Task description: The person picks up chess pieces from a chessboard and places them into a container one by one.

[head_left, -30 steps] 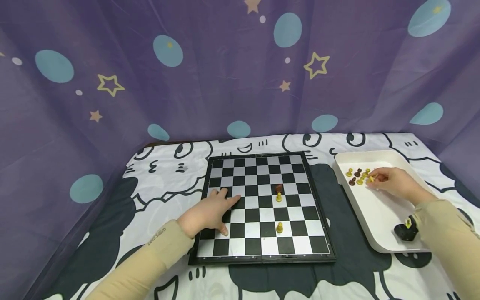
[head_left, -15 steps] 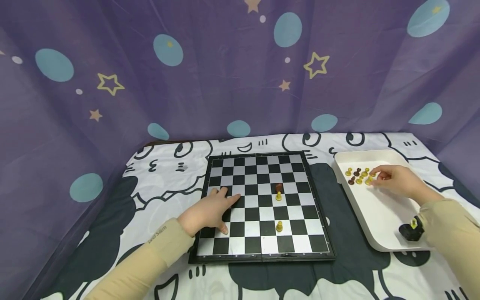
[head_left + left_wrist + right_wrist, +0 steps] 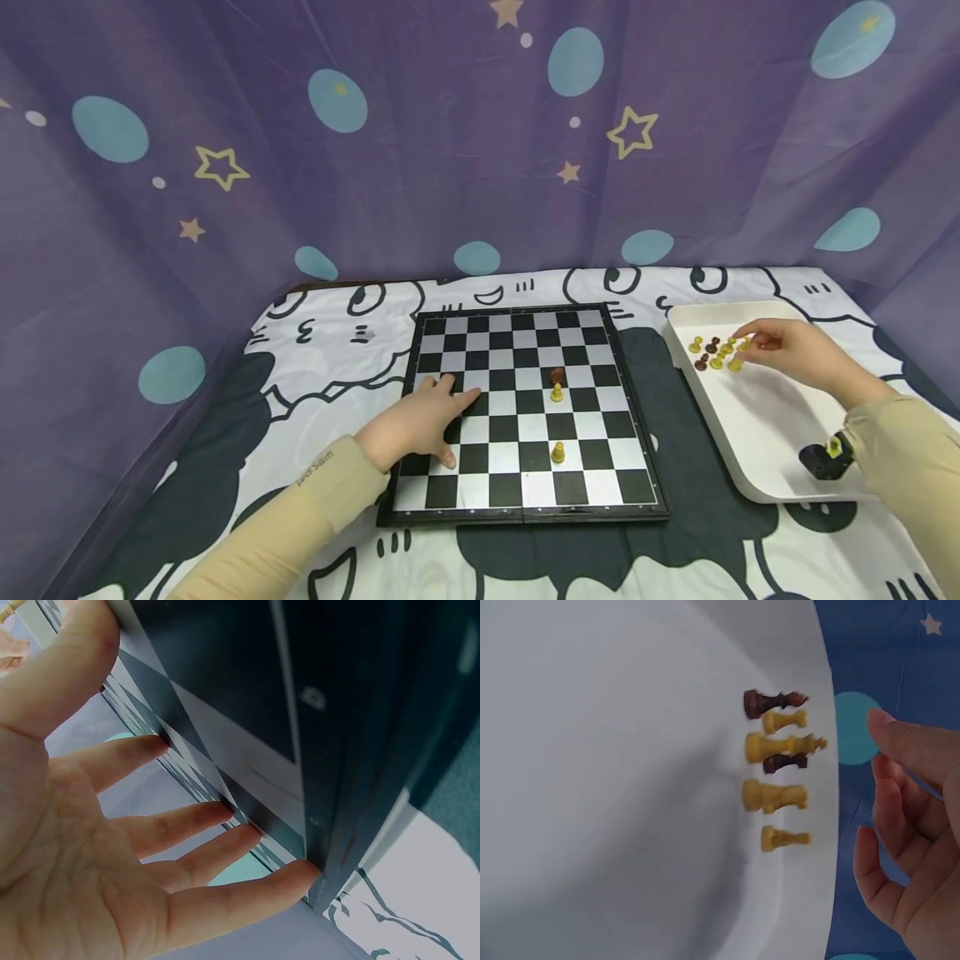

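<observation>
My left hand (image 3: 420, 425) rests on the left part of a black-and-white chessboard (image 3: 534, 428). In the left wrist view its fingers are spread, fingertips touching the board along its edge. A brown chess piece (image 3: 557, 376) stands behind a yellow pawn (image 3: 557, 393), and another yellow pawn (image 3: 558, 452) is nearer the front. My right hand (image 3: 795, 354) hovers over the white tray (image 3: 765, 417), beside several yellow and brown chess pieces (image 3: 776, 793) standing upright. Its fingers are loosely bent, thumb apart from them, holding nothing visible. Some pieces overlap in the right wrist view.
A black object with a yellow mark (image 3: 825, 458), at the right wrist, is partly covered by the sleeve. The tray stands right of the board on a patterned black-and-white cloth (image 3: 337, 367). A purple curtain (image 3: 420, 183) hangs behind and at the sides.
My right hand has let go of a yellow chess piece, which now stands in the tray with the others, and has lifted slightly. My left hand has stayed on the board.
</observation>
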Available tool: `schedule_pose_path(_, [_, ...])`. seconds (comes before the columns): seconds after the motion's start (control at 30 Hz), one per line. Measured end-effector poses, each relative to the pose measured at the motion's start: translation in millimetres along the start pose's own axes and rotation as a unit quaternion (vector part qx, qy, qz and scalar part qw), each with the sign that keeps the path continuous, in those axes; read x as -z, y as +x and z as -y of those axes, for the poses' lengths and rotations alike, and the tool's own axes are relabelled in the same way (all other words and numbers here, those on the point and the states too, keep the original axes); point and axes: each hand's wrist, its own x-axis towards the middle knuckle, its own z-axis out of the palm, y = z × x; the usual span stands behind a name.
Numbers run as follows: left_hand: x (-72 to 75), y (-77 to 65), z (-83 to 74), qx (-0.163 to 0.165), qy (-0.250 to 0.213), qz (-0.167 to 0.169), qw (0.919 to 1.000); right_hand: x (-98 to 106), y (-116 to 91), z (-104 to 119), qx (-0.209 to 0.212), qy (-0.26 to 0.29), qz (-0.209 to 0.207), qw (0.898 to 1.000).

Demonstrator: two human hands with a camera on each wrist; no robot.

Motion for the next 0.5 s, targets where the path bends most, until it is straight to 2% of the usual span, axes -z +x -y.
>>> schedule_pose_path(0.17, [-0.8, 0.5, 0.4, 0.0, -0.004, -0.001, 1.0, 4.8, 3.2, 18.5, 0.008, 0.0, 0.001, 1.0])
schedule_pose_path(0.33, [-0.9, 0.3, 0.7, 0.001, -0.002, -0.001, 1.0, 4.3, 4.9, 35.1, 0.037, 0.002, -0.009, 0.999])
schedule_pose_path(0.5, [-1.3, 0.6, 1.4, 0.0, 0.0, -0.002, 1.0, 0.0, 6.6, 48.7, 0.053, 0.022, 0.004, 0.998])
